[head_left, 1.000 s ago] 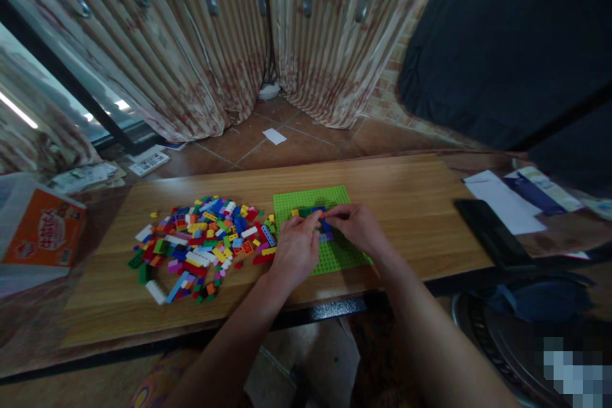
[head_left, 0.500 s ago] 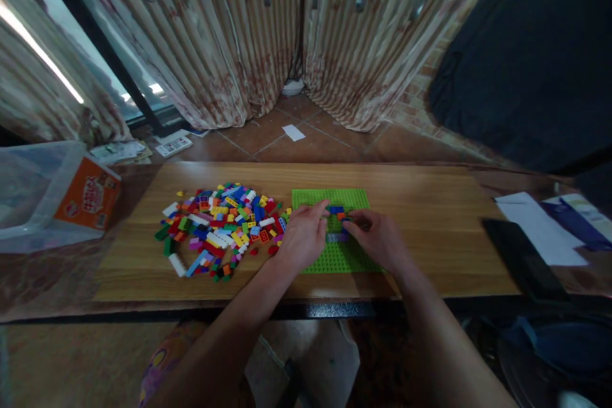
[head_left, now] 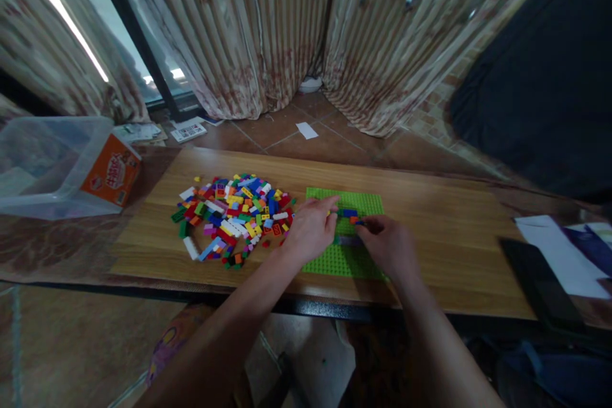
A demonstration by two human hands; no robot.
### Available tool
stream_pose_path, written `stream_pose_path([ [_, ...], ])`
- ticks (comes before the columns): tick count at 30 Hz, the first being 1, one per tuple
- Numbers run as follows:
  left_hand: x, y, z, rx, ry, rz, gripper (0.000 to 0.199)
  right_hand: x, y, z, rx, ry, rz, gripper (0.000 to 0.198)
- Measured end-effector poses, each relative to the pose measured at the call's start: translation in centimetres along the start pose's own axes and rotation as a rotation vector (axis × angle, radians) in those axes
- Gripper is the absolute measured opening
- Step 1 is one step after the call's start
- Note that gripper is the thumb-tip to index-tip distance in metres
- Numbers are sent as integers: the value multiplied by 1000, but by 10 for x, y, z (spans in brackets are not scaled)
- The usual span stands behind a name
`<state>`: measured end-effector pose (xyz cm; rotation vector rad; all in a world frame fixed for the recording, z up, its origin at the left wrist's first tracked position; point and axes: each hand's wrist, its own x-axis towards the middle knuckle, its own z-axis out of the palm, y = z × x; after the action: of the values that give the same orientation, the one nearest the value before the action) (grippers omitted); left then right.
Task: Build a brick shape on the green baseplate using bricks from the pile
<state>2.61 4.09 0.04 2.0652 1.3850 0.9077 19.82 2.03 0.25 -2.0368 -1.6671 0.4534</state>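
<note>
Grip of my right hand: thumb and fingertips close together at a small dark-blue plastic brick (pinching or merely touching, I cannot tell).
Dark-blue brick: just beside a small orange plastic brick, about one o'clock on the lime-green studded plastic baseplate.
Risk: an off-centre push could seat it crooked.
Pose: right fingers bent, pointing towards ten o'clock; left hand loosely spread over the plate's nine-o'clock side.

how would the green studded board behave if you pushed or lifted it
The green board looks thin for its width, so it is probably light and may flex slightly. Lying flat on the wooden tabletop, it would likely slide rather than tip.
</note>
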Motion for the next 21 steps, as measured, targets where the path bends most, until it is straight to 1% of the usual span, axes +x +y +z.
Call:
stream_pose_path([
  [3,-1,1,2,2,-6,3,38,4,5,-5,83,-73,59,27],
  [6,-2,2,2,10,-26,6,37,6,7,-6,98,-107,71,28],
  [12,-2,5,2,46,-80,4,37,9,3,-1,55,-95,51,28],
  [21,-5,5,8,80,-136,46,37,7,3,4,2,-57,3,26],
])
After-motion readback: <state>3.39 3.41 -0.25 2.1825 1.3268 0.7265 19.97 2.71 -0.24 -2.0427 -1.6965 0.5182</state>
